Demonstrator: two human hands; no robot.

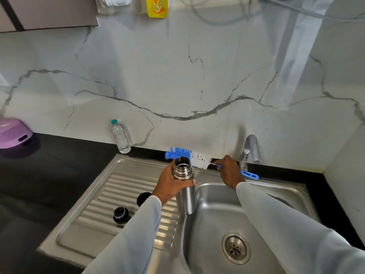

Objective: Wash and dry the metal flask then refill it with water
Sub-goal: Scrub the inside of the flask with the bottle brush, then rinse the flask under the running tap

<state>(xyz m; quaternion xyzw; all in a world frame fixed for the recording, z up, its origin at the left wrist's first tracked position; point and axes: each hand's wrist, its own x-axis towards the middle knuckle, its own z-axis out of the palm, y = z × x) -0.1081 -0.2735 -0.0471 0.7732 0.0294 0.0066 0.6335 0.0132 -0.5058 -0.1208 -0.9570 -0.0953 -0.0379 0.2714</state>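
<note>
Left hand (171,183) gripping open metal flask (184,186) over sink (276,191), right hand (229,171) pinching bottle brush (187,156) handle, yellow pack (157,6) cropped, print unreadable

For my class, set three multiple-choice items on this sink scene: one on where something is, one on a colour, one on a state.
1. Where do the two black caps lie?
A. In the sink basin
B. On the ribbed drainboard
C. On the black counter

2. What colours are the bristles of the bottle brush?
A. Blue and white
B. Green and yellow
C. All black

3. In what state is the metal flask?
A. Capped and lying down
B. Capped and upright
C. Uncapped, held upright

Answers:
1 B, both caps rest on the ridged steel left of the basin.
2 A, the tip is blue and the part near the handle white.
3 C, the left hand grips it with its mouth open, while the right hand holds the brush.
</note>
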